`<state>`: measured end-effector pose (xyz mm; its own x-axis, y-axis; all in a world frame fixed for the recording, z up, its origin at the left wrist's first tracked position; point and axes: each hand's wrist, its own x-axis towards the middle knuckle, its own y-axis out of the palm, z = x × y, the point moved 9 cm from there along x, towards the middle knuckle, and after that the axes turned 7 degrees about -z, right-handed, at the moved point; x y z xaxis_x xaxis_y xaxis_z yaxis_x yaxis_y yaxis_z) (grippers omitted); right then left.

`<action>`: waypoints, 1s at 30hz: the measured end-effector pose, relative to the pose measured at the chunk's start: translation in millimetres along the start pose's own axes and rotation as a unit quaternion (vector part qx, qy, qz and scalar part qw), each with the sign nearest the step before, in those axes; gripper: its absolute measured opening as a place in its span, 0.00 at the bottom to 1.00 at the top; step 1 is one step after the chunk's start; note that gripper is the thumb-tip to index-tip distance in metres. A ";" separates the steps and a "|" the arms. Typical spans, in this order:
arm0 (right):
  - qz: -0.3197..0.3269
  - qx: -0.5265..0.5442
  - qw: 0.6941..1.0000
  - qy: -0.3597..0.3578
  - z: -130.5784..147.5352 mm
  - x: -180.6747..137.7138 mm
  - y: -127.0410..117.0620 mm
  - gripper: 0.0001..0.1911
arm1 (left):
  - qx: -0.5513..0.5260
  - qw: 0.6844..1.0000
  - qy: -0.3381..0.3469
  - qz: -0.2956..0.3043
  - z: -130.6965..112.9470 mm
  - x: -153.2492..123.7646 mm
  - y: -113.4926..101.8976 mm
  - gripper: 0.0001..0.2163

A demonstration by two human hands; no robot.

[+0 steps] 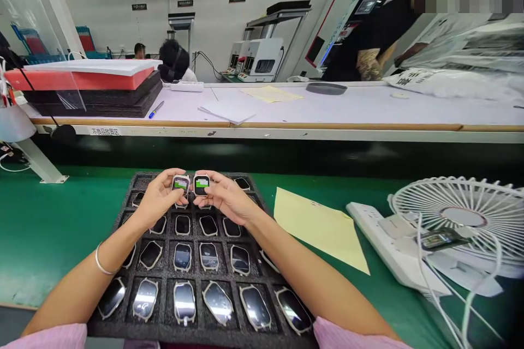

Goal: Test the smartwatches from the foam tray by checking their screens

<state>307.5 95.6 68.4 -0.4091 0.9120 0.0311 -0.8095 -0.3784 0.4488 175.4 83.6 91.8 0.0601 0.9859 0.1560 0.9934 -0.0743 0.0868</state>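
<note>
My left hand (162, 194) grips a smartwatch (180, 183) without a strap, thumb on its lit screen. Close beside it, my right hand (226, 194) holds a second strapless smartwatch (201, 185), its screen also lit with a green band, thumb at the lower corner. Both watches are raised over the far part of a black foam tray (164, 281). Several more watch bodies with dark screens, such as this watch (185, 302) at the near edge, lie in the tray's compartments. My forearms cover parts of the tray's left and right sides.
Right of the tray lies a yellow paper sheet (321, 226). Beyond it are a white power strip (393, 245), cables and a white fan (462, 218). A raised shelf (286, 114) crosses behind, with stacked foam (94, 90) at left. Other people are farther back.
</note>
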 end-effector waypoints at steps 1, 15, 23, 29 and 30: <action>0.001 0.001 1.000 0.002 -0.2 0.3 -0.2 0.18 | 0.002 1.000 -0.001 0.000 0.8 0.4 0.4 0.20; 0.007 -0.020 1.000 0.003 -4.5 0.0 -4.0 0.20 | 0.011 1.000 0.003 0.017 10.5 2.4 -0.5 0.18; -0.016 -0.032 0.999 0.006 -7.7 1.6 -9.3 0.17 | 0.023 1.000 -0.013 0.006 14.1 2.8 -0.8 0.16; -0.029 -0.005 1.000 -0.002 -7.1 3.9 -15.5 0.21 | -0.009 1.000 -0.026 0.009 15.6 2.6 -0.7 0.19; -0.030 -0.004 1.000 -0.001 -7.3 4.2 -15.9 0.22 | -0.011 1.000 -0.028 0.009 15.8 2.5 -0.7 0.20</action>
<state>315.5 104.2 54.9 -0.3589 0.9334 0.0068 -0.8356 -0.3245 0.4432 176.4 88.5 76.5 0.0838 0.9911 0.1034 0.9898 -0.0949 0.1067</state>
